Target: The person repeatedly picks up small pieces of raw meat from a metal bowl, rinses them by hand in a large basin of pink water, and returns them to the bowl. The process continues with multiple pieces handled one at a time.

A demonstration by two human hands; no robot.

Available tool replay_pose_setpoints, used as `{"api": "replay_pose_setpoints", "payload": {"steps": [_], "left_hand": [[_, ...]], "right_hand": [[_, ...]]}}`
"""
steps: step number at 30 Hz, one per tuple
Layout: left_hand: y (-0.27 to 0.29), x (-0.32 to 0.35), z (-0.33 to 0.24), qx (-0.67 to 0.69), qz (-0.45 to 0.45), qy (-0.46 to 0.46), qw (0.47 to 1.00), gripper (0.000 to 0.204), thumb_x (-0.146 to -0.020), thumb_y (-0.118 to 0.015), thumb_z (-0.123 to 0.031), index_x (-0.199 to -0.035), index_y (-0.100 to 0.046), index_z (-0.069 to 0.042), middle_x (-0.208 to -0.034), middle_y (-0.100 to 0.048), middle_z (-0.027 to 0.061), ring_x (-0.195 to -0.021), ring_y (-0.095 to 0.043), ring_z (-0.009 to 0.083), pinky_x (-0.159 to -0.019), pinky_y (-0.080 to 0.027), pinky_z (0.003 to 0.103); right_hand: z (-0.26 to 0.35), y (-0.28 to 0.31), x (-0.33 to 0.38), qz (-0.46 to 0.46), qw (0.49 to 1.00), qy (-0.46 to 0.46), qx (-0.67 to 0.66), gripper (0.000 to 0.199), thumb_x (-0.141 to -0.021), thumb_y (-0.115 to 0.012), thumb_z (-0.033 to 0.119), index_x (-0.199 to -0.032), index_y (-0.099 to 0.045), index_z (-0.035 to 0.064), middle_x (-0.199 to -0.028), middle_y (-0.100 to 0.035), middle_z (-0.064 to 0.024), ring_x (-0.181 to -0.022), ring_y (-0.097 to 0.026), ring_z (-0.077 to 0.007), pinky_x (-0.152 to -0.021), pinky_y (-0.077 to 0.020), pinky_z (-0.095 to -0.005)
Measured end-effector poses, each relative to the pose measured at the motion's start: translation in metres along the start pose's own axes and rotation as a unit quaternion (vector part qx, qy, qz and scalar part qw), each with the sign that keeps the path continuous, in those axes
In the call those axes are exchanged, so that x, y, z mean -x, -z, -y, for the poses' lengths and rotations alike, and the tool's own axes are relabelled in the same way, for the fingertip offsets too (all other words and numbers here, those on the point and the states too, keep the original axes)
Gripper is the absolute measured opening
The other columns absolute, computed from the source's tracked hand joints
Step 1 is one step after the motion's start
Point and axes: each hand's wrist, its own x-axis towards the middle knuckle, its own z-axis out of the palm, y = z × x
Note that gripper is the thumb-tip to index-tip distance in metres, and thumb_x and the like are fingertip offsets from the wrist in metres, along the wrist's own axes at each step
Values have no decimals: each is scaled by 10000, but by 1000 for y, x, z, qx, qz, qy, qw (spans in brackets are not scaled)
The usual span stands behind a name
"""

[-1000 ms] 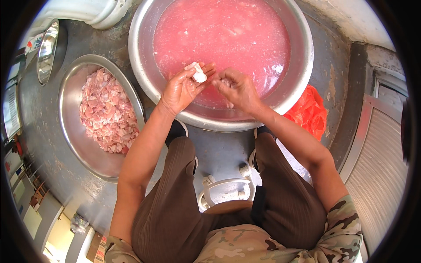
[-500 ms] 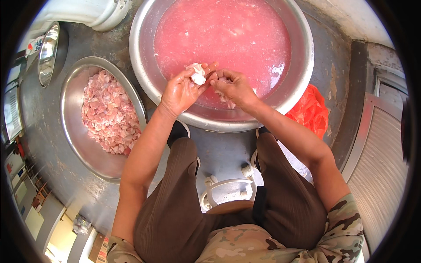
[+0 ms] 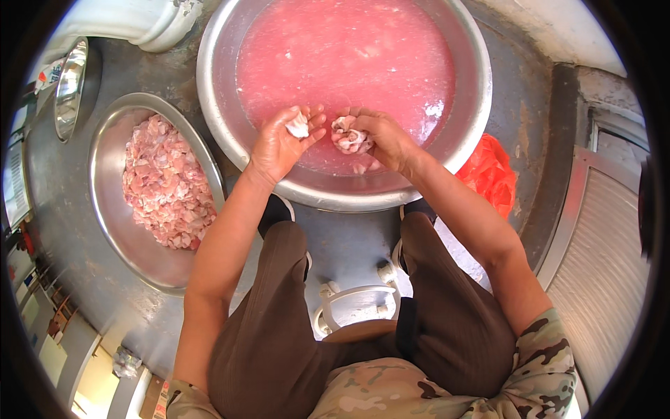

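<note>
- Over the near side of the large tub (image 3: pixel 335 201), the hands have just parted; half a second ago their fingertips met, and now a gap shows between them.
- The left hand (image 3: pixel 273 148) has its fingers loosely curled round a white lump (image 3: pixel 298 126), above the tub's near-left part.
- The right hand (image 3: pixel 392 141) has turned, so the meat clump (image 3: pixel 350 136) it grips faces up in plain sight, right of the tub's near-left part; each hand seems to have its own piece to deal with.
- Below that clump, a pale scrap (image 3: pixel 367 165) shows inside the tub's near side; whether it hangs or floats, I cannot tell.
- Cloudy pink water (image 3: pixel 349 66) fills much of the tub, hiding its bottom.
- Left of the tub stands a bowl (image 3: pixel 112 181) with a meat pile (image 3: pixel 171 185); the left forearm covers part of its rim.
- Right of the tub sits a red bag (image 3: pixel 492 174), partly behind the right forearm.
</note>
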Motion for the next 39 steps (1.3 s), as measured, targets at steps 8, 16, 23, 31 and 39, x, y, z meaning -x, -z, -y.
{"api": "replay_pose_setpoints", "payload": {"steps": [8,16,23,31,39], "left_hand": [[-5,-1,12,-230,83,39,969,341,-874,-578,-137,-1199,-490,-82,-1043,-586,58,-879,-589,157,-729,-483,313],[-4,-1,12,-278,72,79,955,243,-872,-608,-200,-1085,-547,-98,-964,-612,22,-841,-576,113,-711,-463,277],[4,-1,10,-153,114,58,980,262,-869,-568,-150,-1109,-535,-49,-1015,-621,67,-948,-599,169,-768,-475,301],[1,3,6,-75,90,31,993,287,-832,-564,-88,-1111,-548,-22,-1056,-619,103,-964,-600,197,-791,-482,305],[-5,6,10,-133,83,-59,986,344,-845,-548,-60,-1180,-495,-3,-1133,-576,126,-1004,-580,205,-829,-476,300]], "right_hand": [[-2,8,-4,69,993,26,-95,272,-889,-533,254,-1103,-584,93,-928,-647,-34,-750,-609,-129,-542,-499,-360],[4,-2,0,-11,998,56,-4,211,-873,-612,219,-1029,-605,77,-812,-648,-29,-651,-597,-97,-547,-505,-272],[12,1,3,-46,997,67,3,156,-874,-617,169,-986,-623,60,-788,-634,-17,-647,-578,-64,-530,-453,-185],[3,8,10,-62,989,59,121,166,-858,-619,177,-970,-615,55,-721,-591,-19,-552,-513,-57,-406,-394,-200],[1,-8,12,-61,990,39,120,219,-832,-645,175,-1005,-594,51,-691,-561,-20,-496,-496,-76,-326,-408,-245]]}}
